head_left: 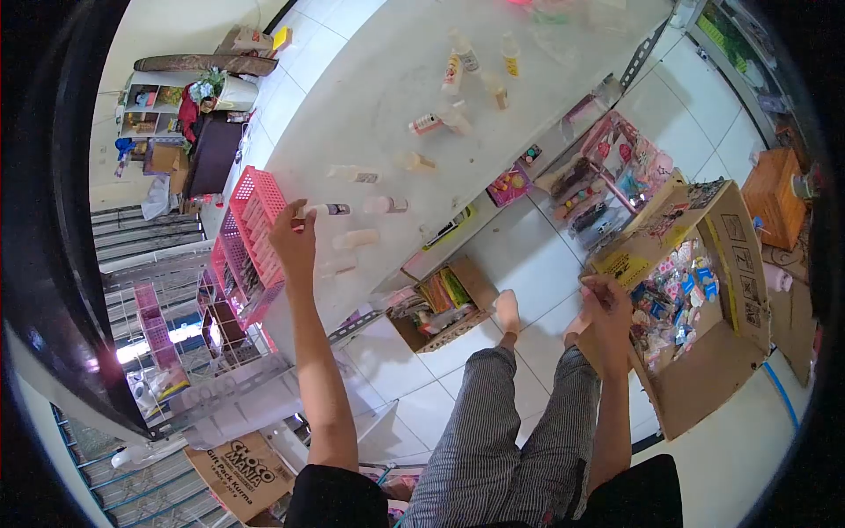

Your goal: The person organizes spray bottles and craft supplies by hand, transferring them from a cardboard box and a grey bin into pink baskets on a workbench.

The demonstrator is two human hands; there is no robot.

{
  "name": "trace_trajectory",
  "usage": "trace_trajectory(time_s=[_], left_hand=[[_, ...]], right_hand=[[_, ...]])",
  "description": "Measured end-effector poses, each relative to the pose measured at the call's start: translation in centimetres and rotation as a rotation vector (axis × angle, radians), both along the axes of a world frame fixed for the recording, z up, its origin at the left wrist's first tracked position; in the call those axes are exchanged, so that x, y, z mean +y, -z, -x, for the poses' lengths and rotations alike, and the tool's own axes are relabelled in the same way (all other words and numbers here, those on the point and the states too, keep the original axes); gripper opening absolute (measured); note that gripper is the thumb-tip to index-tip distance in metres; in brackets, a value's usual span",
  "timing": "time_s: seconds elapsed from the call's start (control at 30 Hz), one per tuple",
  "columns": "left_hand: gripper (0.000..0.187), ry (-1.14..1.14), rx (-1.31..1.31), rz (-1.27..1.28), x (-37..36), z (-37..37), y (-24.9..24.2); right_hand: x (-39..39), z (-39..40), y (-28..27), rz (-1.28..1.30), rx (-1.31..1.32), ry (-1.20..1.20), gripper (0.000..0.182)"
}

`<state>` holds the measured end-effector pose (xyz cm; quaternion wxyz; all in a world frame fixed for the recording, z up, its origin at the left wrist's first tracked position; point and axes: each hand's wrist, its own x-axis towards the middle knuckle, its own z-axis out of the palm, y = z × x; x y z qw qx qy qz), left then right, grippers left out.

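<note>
My left hand point(294, 239) reaches over the glass tabletop, its thumb and fingers closed around the capped end of a small white bottle point(331, 209) that lies on its side. Close by lie more small bottles, among them a labelled bottle point(354, 174), a bottle with a pinkish label point(385, 204) and a plain pale bottle point(356, 238). My right hand point(607, 306) is at the near edge of an open cardboard box point(704, 374), fingers curled together. Whatever those fingers may hold is hidden. Inside the box is a heap of small colourful packaged items point(678, 295).
Pink plastic baskets point(257, 207) stand at the table's left edge. Several more bottles point(452, 72) are farther up the glass tabletop point(352, 106). Below, a small carton of packets point(444, 304) sits on the tiled floor near my feet. Clear bags of goods point(607, 176) lie beyond the box.
</note>
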<state>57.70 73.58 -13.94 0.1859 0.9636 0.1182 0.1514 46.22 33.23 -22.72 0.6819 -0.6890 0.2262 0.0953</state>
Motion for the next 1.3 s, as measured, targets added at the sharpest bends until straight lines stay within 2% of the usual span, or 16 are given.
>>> trace_trajectory(time_s=[0.17, 0.43, 0.57, 0.63, 0.7, 0.77, 0.83, 0.87, 0.93, 0.97, 1.03, 1.13, 1.2, 1.27, 1.3], left_hand=[[0.021, -0.003, -0.01, 0.038, 0.8, -0.1, 0.4], [0.02, 0.02, 0.138, 0.046, 1.5, -0.6, 0.6], [0.02, 0.122, 0.024, 0.049, 0.7, -1.2, 0.6], [0.025, 0.159, 0.11, -0.002, 1.5, -1.4, 0.9], [0.03, 0.306, -0.005, -0.113, 3.2, -1.7, 3.5], [0.037, 0.187, 0.201, -0.003, 1.5, -1.6, 1.4], [0.047, 0.053, 0.24, -0.139, 0.2, -1.3, 0.3], [0.047, 0.055, 0.205, -0.126, -0.3, -1.3, -0.2], [0.062, -0.049, 0.153, -0.086, -1.2, -1.1, -1.8], [0.067, -0.062, 0.236, -0.061, -1.5, -1.0, -2.8], [0.065, -0.102, 0.251, -0.017, -3.4, -0.1, -7.1], [0.056, -0.166, 0.177, -0.05, -3.3, 1.9, -8.5], [0.046, 0.036, -0.281, -0.114, -3.3, 4.1, -8.3], [0.038, 0.103, -0.379, 0.158, -4.3, 7.2, -10.8], [0.038, 0.067, -0.393, 0.158, -4.6, 8.9, -11.4]], right_hand=[[0.3, -0.1, 0.1, 0.013, -0.012, 0.027, 0.013], [1.6, -0.4, -1.6, 0.036, -0.063, 0.005, 0.013], [2.7, -0.1, -5.3, -0.012, -0.131, 0.057, 0.013], [2.6, 0.3, -6.1, 0.008, -0.169, 0.039, 0.014], [2.2, 0.9, -8.2, 0.069, -0.19, 0.025, 0.015], [2.0, 1.7, -10.3, 0.119, -0.193, 0.036, 0.016], [1.8, 2.5, -11.2, 0.084, -0.231, 0.068, 0.017], [1.7, 2.6, -11.6, 0.029, -0.23, 0.085, 0.017], [1.8, 2.7, -13.8, 0.059, -0.235, 0.093, 0.018], [1.8, 2.8, -14.7, 0.08, -0.206, 0.101, 0.018], [1.9, 2.8, -15.8, 0.099, -0.254, 0.112, 0.018], [3.1, 2.0, -17.7, 0.075, -0.296, 0.098, 0.018], [4.2, 1.5, -20.3, 0.017, -0.358, 0.117, 0.016], [5.7, 0.4, -22.9, 0.07, -0.436, 0.067, 0.015], [6.9, -0.4, -25.1, 0.082, -0.523, 0.054, 0.014]])
